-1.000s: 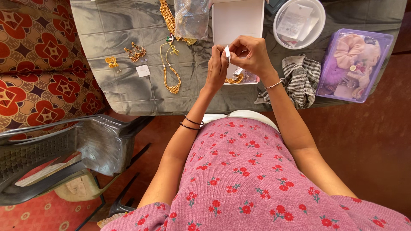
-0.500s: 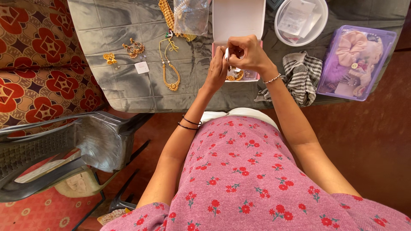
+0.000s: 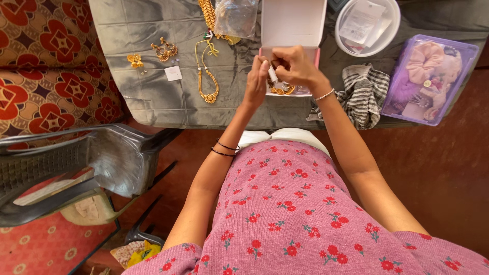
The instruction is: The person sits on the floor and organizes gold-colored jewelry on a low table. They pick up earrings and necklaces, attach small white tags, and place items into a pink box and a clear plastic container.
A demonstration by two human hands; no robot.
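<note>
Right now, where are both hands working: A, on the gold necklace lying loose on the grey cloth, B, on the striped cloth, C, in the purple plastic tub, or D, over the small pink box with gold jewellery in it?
D: the left hand and right hand meet over the small pink box, above the gold jewellery inside.

One head-worn camera looks steeply down past the person's chest onto the near edge of the grey-covered surface point(image 3: 168, 102), close above it; the chair point(image 3: 76, 168) and floor fill the frame's lower left.
</note>
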